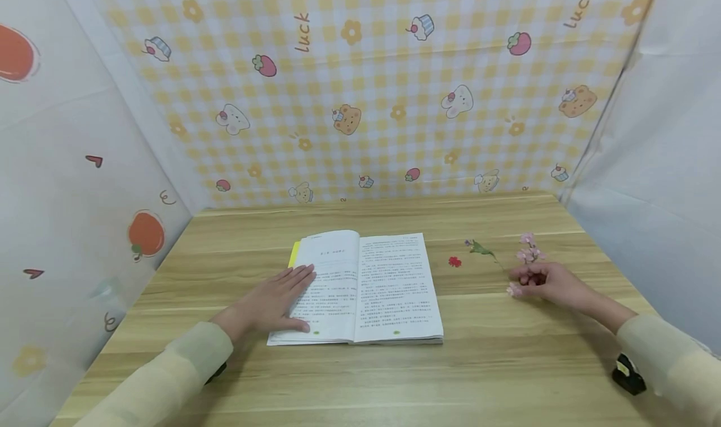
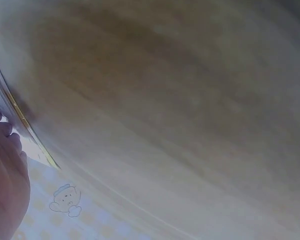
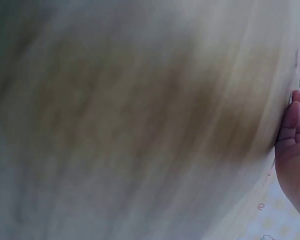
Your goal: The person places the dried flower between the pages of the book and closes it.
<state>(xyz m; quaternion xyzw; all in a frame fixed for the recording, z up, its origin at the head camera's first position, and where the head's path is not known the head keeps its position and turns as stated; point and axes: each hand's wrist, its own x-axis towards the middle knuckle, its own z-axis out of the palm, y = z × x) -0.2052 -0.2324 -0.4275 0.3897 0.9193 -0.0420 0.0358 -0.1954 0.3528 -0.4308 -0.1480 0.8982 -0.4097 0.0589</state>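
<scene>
My left hand [image 1: 276, 302] lies flat on the left page of an open book [image 1: 394, 289], fingers spread toward its upper edge and thumb over the lower part. In the left wrist view, the fingers [image 2: 7, 145] show only at the left edge, next to the book's yellow edge. At the right, my right hand [image 1: 554, 284] is low over the table with bent fingers, amid pink flowers [image 1: 527, 252]. A pink blossom [image 1: 513, 290] is at its thumb tip. The thin stem of a small purple flower [image 1: 475, 246] runs to the index fingertip. I cannot tell whether the fingers pinch anything.
A small red flower [image 1: 455, 262] lies between the book and the right hand. The wood-grain table [image 1: 360, 383] meets a yellow checked backdrop [image 1: 372, 133] behind and pale cloth walls at both sides. A black device [image 1: 628, 374] is under the right sleeve.
</scene>
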